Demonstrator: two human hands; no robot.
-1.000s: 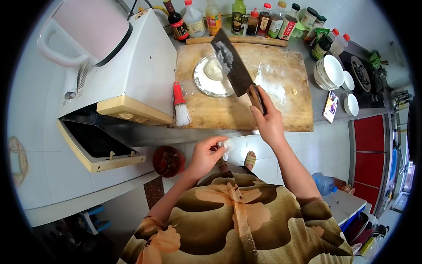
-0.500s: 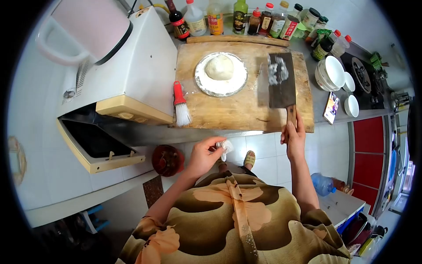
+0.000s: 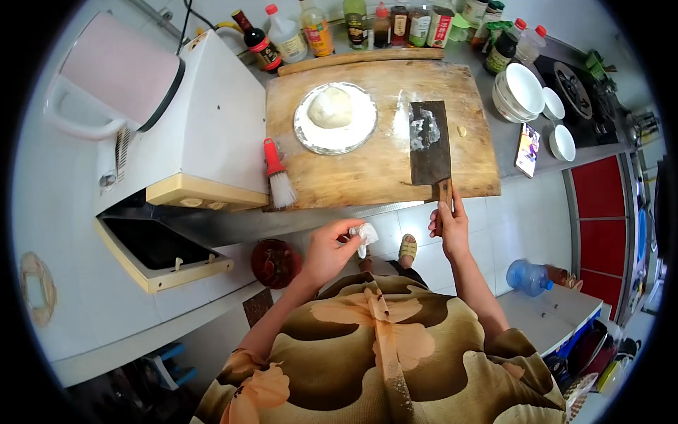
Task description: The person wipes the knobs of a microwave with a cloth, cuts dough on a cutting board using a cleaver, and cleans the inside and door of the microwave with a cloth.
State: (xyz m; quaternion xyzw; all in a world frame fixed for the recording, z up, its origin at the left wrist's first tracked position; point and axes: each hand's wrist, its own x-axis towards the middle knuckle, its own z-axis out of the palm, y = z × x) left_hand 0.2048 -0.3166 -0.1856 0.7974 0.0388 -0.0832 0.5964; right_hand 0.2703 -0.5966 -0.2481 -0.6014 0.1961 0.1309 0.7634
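Observation:
My right hand [image 3: 452,225] grips the wooden handle of a cleaver [image 3: 429,145]. Its broad dark blade, smeared with white, points away over the right part of the wooden board [image 3: 388,166]. My left hand [image 3: 330,249] pinches a crumpled white tissue or cloth [image 3: 366,237] in front of the board's near edge. On the board's left part, a ball of dough [image 3: 330,107] sits in a round plate of white flour [image 3: 336,140]. A red-handled brush [image 3: 277,173] lies at the board's left edge. White flour dusts the board beside the blade, and a small dough scrap [image 3: 462,131] is to its right.
A rolling pin [image 3: 360,59] lies along the board's far edge, with several bottles [image 3: 318,32] behind. White bowls [image 3: 522,88] and a phone [image 3: 527,150] are at right. An oven [image 3: 219,116] with its door down stands left, a red bin [image 3: 275,263] below.
The cleaver first swung right, away from in front of the dough plate, and its blade turned to point straight away from me. The camera view has shifted. My left hand still holds the white tissue.

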